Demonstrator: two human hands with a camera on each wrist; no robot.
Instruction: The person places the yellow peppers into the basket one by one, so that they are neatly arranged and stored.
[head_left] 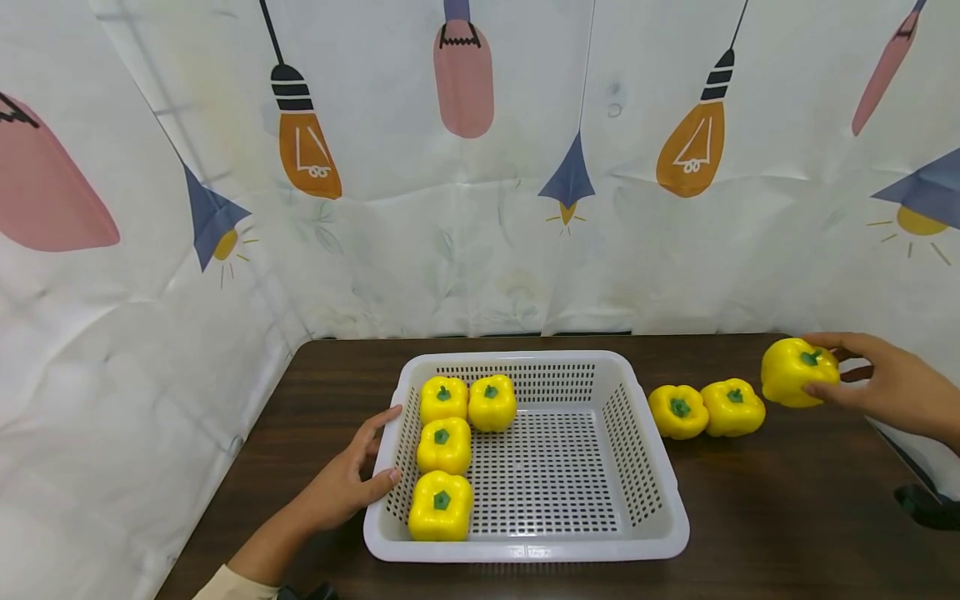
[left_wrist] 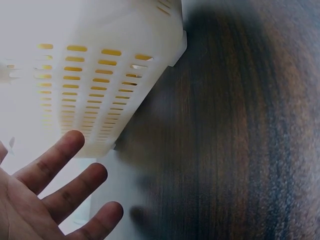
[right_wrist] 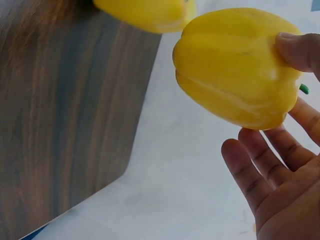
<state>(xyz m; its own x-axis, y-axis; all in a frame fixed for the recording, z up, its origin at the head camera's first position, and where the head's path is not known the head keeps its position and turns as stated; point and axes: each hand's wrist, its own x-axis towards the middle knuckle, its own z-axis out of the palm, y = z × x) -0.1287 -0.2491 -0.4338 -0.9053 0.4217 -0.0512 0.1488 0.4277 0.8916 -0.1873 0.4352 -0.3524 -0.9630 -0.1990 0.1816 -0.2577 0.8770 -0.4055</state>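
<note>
My right hand (head_left: 892, 379) holds a yellow bell pepper (head_left: 797, 372) up at the table's right end, its thumb and fingers around the stem side. In the right wrist view the thumb presses this pepper (right_wrist: 235, 67) from above, with fingers below. My left hand (head_left: 341, 483) touches the left rim of a white perforated basket (head_left: 525, 552) with thumb and forefinger; the left wrist view shows its other fingers (left_wrist: 80, 190) extended beside the basket wall. Inside the basket, several yellow bell peppers (head_left: 441, 507) line the left side, green stems up.
Two more yellow bell peppers, one (head_left: 678, 412) close to the basket and one (head_left: 733, 407) beside it, lie on the dark wooden table (head_left: 795, 508). A printed white cloth (head_left: 480, 250) hangs behind the table and along its left. A black object (head_left: 928, 508) shows at the right edge.
</note>
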